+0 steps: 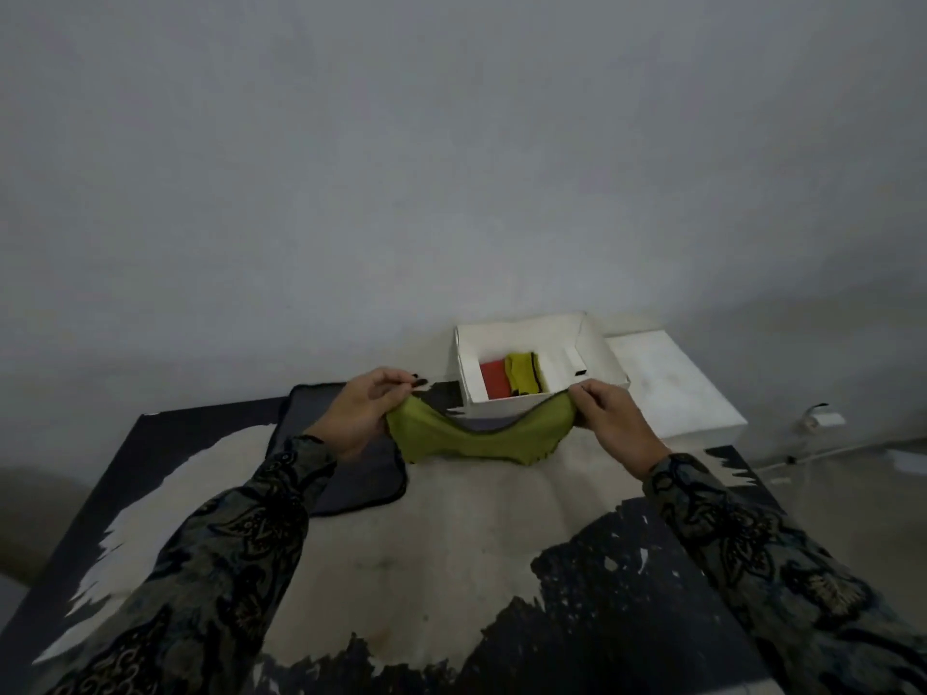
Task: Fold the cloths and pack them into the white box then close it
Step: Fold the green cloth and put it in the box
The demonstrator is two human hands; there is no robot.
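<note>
A green cloth point(476, 438) hangs stretched between my two hands just above the table, sagging in the middle. My left hand point(363, 411) pinches its left end and my right hand point(609, 418) pinches its right end. Behind the cloth stands the open white box point(506, 401), with a folded red cloth point(494, 378) and a folded yellow-green cloth point(521, 373) lying side by side inside. A dark grey cloth point(361, 479) lies flat on the table under my left wrist.
The white box lid point(672, 388) lies to the right of the box. The table point(451, 544) is dark with a large worn pale patch. A white cable and plug point(822, 421) lie on the floor at the right. A plain wall rises behind.
</note>
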